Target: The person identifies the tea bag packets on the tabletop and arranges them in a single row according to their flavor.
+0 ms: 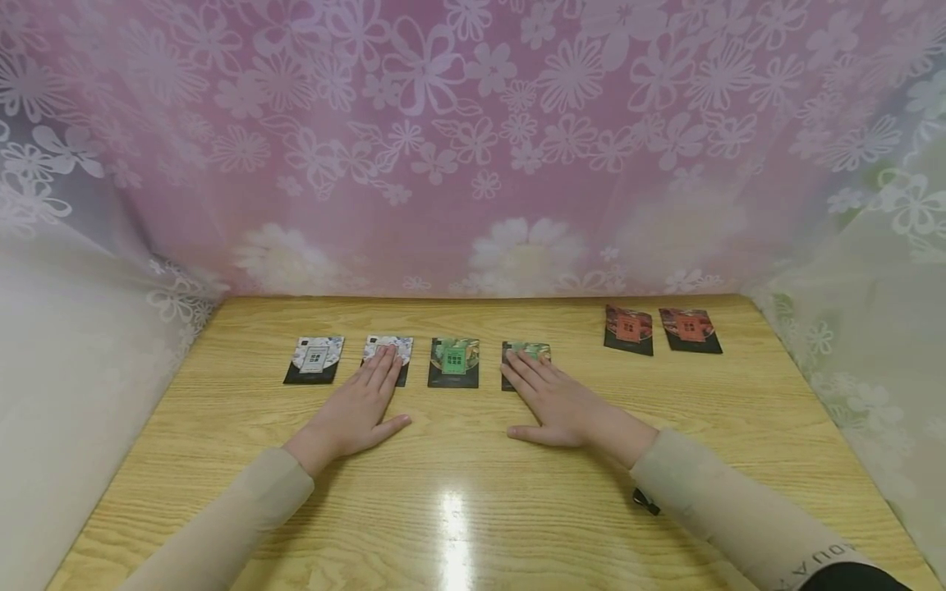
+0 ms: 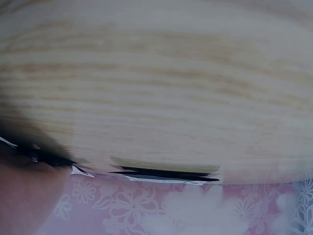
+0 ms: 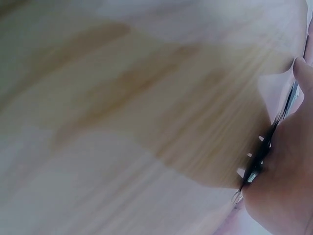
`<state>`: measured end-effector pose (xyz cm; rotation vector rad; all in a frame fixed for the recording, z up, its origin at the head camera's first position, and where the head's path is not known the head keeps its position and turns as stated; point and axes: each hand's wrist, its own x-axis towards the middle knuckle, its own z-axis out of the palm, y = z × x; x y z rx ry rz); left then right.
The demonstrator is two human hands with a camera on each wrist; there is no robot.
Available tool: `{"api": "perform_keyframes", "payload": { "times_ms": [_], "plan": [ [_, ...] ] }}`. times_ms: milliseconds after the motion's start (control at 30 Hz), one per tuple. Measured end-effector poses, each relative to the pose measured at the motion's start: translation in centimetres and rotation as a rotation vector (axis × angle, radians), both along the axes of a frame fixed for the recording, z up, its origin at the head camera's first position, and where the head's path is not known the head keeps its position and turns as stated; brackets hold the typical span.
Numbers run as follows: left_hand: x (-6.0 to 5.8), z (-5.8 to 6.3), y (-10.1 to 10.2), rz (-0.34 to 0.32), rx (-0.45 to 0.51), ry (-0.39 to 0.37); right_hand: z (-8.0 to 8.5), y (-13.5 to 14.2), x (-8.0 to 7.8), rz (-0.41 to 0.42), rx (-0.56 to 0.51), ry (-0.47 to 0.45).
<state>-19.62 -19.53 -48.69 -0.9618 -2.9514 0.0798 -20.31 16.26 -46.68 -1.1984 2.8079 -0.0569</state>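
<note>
In the head view my left hand point(image 1: 358, 412) lies flat with straight fingers on a white-and-black packet point(image 1: 401, 373), covering its middle. Another white-and-black packet point(image 1: 314, 359) is just left of it. My right hand point(image 1: 554, 402) rests its straight fingers over a green-and-black packet point(image 1: 510, 379), hiding much of the front. Between the two hands lies a second green-and-black packet point(image 1: 453, 362), uncovered. These packets form a row across the table. The left wrist view catches a flat packet point(image 2: 166, 175) edge-on beside the hand.
Two red-and-black packets, one tilted point(image 1: 628, 330) and one beside it point(image 1: 691, 330), lie at the back right of the wooden table point(image 1: 369, 525). A small black object point(image 1: 645, 501) sits by the right sleeve. Floral curtains point(image 1: 458, 164) enclose the back and sides.
</note>
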Motion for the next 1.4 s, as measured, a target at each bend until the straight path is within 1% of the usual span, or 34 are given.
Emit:
{"api": "perform_keyframes", "payload": {
  "times_ms": [133, 267, 433, 833, 933, 1100, 1233, 1400],
  "plan": [
    [0.0, 0.0, 0.0, 0.001, 0.001, 0.004, -0.4, -0.2, -0.3, -0.001, 0.008, -0.014],
    [0.0, -0.1, -0.1, -0.001, 0.002, 0.009, -1.0, -0.2, -0.6, 0.007, 0.006, -0.007],
    [-0.1, 0.0, -0.1, 0.003, -0.006, 0.008, -1.2, -0.4, -0.8, 0.004, -0.002, -0.005],
    [-0.1, 0.1, 0.0, 0.004, 0.003, 0.01, 0.7, -1.0, -0.4, -0.005, 0.02, -0.03],
    [-0.1, 0.0, 0.0, 0.009, -0.008, 0.008, 0.5, -1.0, -0.4, -0.005, 0.027, -0.02],
    [-0.1, 0.1, -0.1, -0.001, -0.009, 0.007, 0.2, -1.0, -0.5, -0.006, 0.015, -0.009],
    [0.0, 0.2, -0.1, -0.006, -0.005, 0.004, 0.3, -1.1, -0.5, -0.007, 0.017, -0.013],
    [0.0, 0.2, -0.1, -0.004, 0.007, 0.005, 0.5, -1.1, -0.7, -0.012, -0.008, -0.021]
  ]
}}
